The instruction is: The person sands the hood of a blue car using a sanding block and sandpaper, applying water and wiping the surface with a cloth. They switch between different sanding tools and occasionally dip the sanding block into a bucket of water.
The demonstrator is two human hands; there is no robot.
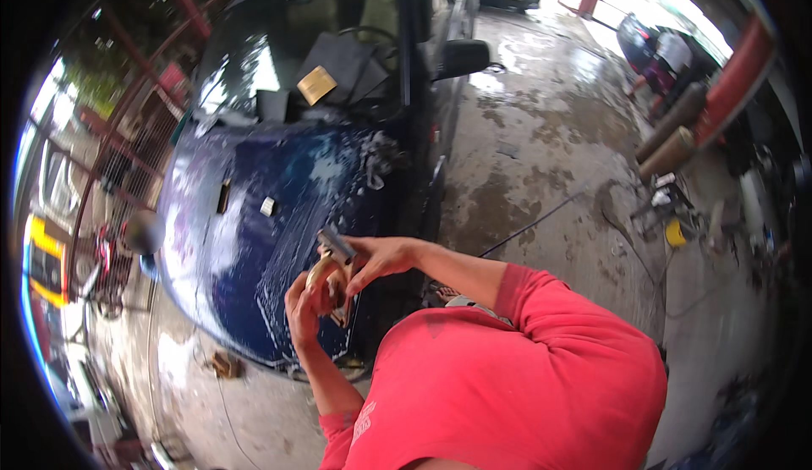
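Both hands are raised over the front right corner of a dark blue car hood (292,174), which is wet and streaked with whitish film. My right hand (381,258) grips a grey, tube-like piece (336,245) between thumb and fingers. My left hand (306,307) is closed around a curled tan strip (321,270) that looks like sandpaper, lying against the grey piece. Fingers partly hide how the two fit together. A narrow dark block (223,196) and a small pale piece (267,207) lie on the hood.
A gold sheet (316,86) and dark grey sheets (338,60) rest on the windshield. The side mirror (463,59) juts out on the right. A hose (541,218) crosses the wet concrete. A yellow container (675,233) stands at right; another person (672,54) bends by a car beyond.
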